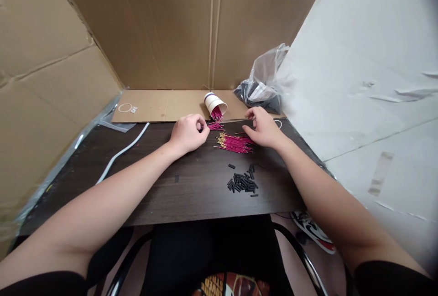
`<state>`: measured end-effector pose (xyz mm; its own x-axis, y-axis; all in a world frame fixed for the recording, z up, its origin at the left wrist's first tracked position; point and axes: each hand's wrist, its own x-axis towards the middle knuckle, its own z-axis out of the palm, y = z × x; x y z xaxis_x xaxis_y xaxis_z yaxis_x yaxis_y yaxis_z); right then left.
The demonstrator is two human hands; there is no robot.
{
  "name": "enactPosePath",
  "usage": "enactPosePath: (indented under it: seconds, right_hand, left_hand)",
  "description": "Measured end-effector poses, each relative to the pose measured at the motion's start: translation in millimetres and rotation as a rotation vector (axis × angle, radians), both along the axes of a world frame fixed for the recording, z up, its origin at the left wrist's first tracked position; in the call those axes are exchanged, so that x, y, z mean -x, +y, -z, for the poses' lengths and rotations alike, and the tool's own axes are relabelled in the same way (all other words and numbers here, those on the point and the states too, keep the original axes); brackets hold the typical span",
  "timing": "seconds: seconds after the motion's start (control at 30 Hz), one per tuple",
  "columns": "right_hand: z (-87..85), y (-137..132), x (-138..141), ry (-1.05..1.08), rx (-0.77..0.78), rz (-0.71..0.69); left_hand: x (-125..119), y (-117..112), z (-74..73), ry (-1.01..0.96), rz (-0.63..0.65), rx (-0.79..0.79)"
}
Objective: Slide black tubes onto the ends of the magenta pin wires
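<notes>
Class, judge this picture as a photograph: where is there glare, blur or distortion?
Head view: soft sheen on the dark tabletop; pale highlights on the clear plastic bag; the white panel smeared beside the bag and darkened at the upper right corner. Also head view: the forearms stretch towards the lower corners, likely wide-angle distortion; the pink sticks overlap too finely to count.

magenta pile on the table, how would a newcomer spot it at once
On the dark table, look just beyond the black pieces. The magenta pile lies there by the right hand, its thin strands running sideways. It is wider than the bunch at the left hand, with gold tips crowding its left end.
</notes>
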<state>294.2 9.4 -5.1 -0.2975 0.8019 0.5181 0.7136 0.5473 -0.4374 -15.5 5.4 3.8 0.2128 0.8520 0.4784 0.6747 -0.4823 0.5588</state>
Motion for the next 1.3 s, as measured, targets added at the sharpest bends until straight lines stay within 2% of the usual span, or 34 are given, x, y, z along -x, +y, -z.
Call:
enactPosePath:
  seconds: [0.17,0.37,0.5,0.67,0.8,0.87,0.93,1.0,1.07,1.17,1.3]
  right_hand:
    - [-2.3,0,-3,-0.123,0.087,-0.148]
    - [1.9,3,-7,-0.202,0.162,-0.178]
    - [2.9,3,-6,-0.273,0.216,-0.125]
    - [1.6,-4,5,-0.420,0.250,0.053]
    - [2.5,-5,10,-0.327,0.213,0.081]
    - [3.2,-5,12,-0.213,0.189,0.059]
    - [3.7,-4,12,-0.093,0.176,0.016]
    - [3.9,-4,14,-0.014,0.153,-0.011]
    - [3.9,-5,15,0.015,0.109,-0.014]
    - [3.6,-6,17,0.032,0.055,-0.014]
    - [3.4,-9,21,0.054,0.011,-0.032]
  left_hand:
    - [1,3,3.6,0.097,-0.028,0.082]
    - [1,1,-0.8,0.163,-0.012,0.085]
    - [0,-4,-7.4,0.239,-0.016,0.106]
    - [0,-6,-9.6,0.290,-0.063,0.070]
    - [0,-6,-6.9,0.227,-0.070,-0.017]
    - [-4,-12,-5.8,0.133,0.042,-0.082]
    - [-11,-23,-5.3,0.025,0.259,-0.105]
    - [-19,-37,-5.2,-0.020,0.497,-0.053]
    - [-26,-49,-5.1,0.029,0.647,0.026]
    - [-28,-56,-4.4,0.147,0.756,0.136]
    - [-24,-52,-3.7,0.218,0.798,0.169]
